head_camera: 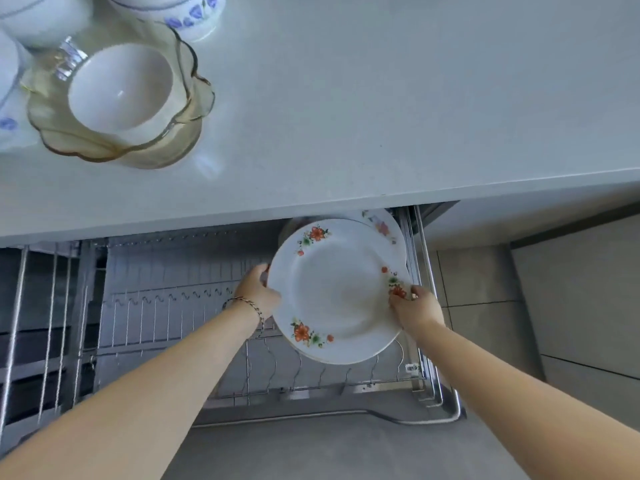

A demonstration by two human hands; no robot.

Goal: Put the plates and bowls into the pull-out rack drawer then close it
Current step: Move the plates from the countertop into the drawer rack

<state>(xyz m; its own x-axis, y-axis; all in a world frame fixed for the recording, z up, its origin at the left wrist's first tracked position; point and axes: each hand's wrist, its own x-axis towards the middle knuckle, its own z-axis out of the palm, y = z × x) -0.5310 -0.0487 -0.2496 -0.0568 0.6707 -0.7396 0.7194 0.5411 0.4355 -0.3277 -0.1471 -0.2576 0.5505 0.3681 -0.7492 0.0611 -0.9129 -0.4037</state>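
A white plate with red flowers (332,292) is tilted over the right end of the pulled-out wire rack drawer (166,317). My left hand (258,289) grips its left rim and my right hand (415,308) pinches its right rim. Behind it, more flowered plates (382,228) stand in the rack under the counter edge. On the countertop (381,98) at the upper left, a white bowl (121,86) sits inside an amber glass bowl (187,112). Blue-flowered white bowls (187,12) stand behind them.
The rack's left slots hold nothing. The drawer's metal frame (433,341) runs down the right side. To the right lie tiled floor (478,282) and a grey cabinet front (588,306). More white crockery (41,19) fills the counter's far left corner.
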